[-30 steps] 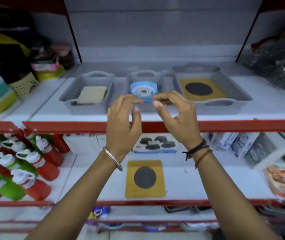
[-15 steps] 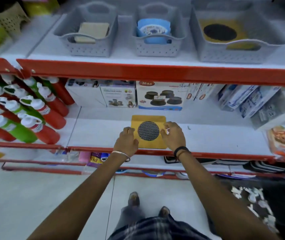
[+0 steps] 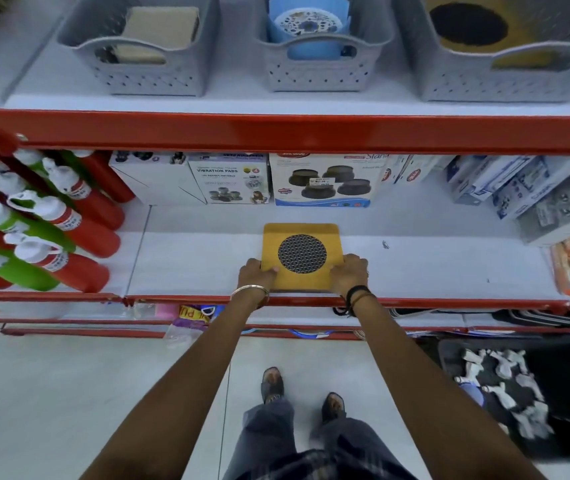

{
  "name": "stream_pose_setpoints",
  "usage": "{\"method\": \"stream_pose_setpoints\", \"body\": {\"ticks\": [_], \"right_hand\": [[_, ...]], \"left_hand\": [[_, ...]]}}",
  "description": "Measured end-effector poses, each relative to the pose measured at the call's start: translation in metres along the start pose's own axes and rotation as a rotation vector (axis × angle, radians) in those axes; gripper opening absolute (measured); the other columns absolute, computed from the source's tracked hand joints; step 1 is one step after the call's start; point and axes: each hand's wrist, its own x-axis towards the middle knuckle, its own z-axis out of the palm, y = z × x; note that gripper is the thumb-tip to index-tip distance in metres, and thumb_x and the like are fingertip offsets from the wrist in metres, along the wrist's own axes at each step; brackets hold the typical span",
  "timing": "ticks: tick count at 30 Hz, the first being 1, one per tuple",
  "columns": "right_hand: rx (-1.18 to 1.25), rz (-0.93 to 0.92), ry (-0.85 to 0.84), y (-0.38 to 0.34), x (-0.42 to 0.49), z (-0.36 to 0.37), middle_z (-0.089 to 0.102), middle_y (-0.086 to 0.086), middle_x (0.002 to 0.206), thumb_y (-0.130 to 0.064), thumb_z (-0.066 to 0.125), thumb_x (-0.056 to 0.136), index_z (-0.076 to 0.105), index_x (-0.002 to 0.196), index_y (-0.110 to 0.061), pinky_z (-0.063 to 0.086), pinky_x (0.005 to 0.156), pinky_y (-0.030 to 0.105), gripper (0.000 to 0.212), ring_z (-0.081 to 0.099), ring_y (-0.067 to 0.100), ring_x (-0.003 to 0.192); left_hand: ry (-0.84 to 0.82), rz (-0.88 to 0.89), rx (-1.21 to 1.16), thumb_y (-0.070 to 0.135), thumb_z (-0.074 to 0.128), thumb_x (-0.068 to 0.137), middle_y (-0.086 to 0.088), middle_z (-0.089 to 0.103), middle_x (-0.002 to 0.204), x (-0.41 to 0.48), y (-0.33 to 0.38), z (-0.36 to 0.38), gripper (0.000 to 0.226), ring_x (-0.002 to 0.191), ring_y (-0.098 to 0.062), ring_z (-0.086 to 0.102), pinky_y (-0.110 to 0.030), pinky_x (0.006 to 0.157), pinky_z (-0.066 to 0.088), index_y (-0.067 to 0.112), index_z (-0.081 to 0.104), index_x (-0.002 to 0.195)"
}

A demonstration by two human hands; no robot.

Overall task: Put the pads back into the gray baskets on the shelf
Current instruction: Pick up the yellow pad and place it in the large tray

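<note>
A yellow pad with a round black mesh centre (image 3: 301, 249) lies flat on the lower white shelf (image 3: 432, 258). My left hand (image 3: 255, 274) grips its near-left edge and my right hand (image 3: 350, 273) grips its near-right edge. On the upper shelf stand three gray baskets: the left basket (image 3: 145, 72) holds a beige pad (image 3: 162, 27), the middle basket (image 3: 316, 72) holds a blue round pad (image 3: 307, 26), and the right basket (image 3: 505, 83) holds a yellow pad with a black centre (image 3: 468, 24).
Red and green bottles (image 3: 44, 230) lie stacked at the left of the lower shelf. Boxes of vibration pads (image 3: 229, 180) and stands (image 3: 323, 180) line its back, with more boxes (image 3: 518, 192) to the right. A red shelf edge (image 3: 276, 131) runs between the two levels.
My hands came down from the blue pad in the middle basket to the lower shelf and took hold of the yellow pad's near edges. The view tilted downward.
</note>
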Motion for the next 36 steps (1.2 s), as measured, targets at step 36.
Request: {"method": "stream_pose_setpoints", "body": {"ticks": [36], "right_hand": [[0.416, -0.881, 0.712, -0.071, -0.11, -0.342, 0.07, 0.014, 0.1, -0.014, 0.061, 0.086, 0.071, 0.092, -0.008, 0.038, 0.069, 0.018, 0.013, 0.054, 0.015, 0.073]], "left_hand": [[0.265, 0.997, -0.475, 0.007, 0.062, 0.085, 0.007, 0.049, 0.088, -0.234, 0.244, -0.062, 0.054, 0.086, -0.018, 0.055, -0.034, 0.084, 0.052, 0.009, 0.04, 0.134]]}}
